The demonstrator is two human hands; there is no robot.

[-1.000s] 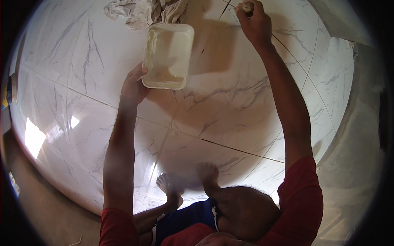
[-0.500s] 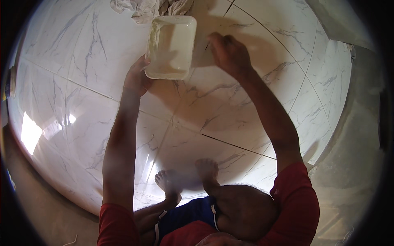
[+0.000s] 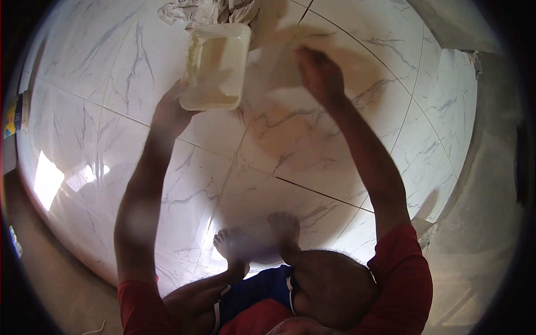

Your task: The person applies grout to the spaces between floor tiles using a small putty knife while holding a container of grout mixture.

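My left hand (image 3: 172,111) grips the near left side of a white rectangular plastic tub (image 3: 240,72). Inside the tub is a pale, milky residue, thickest along its left wall. To the right of the tub, my right hand (image 3: 321,77) is over the marbled floor tiles (image 3: 290,131) with its fingers curled together. Whatever those fingers hold, if anything, is too small or hidden to make out. A crumpled whitish cloth (image 3: 195,12) lies just beyond the tub's far edge.
Dark open joints (image 3: 318,193) run between some tiles, while others look filled. My bare feet (image 3: 285,229) rest on the tiles close to me. Rough grey concrete (image 3: 486,167) borders the tiles on the right. A colourful package (image 3: 14,118) stands at the far left edge.
The tub has shifted left together with my left hand. My right hand has moved a little to the right, widening the space between it and the tub.
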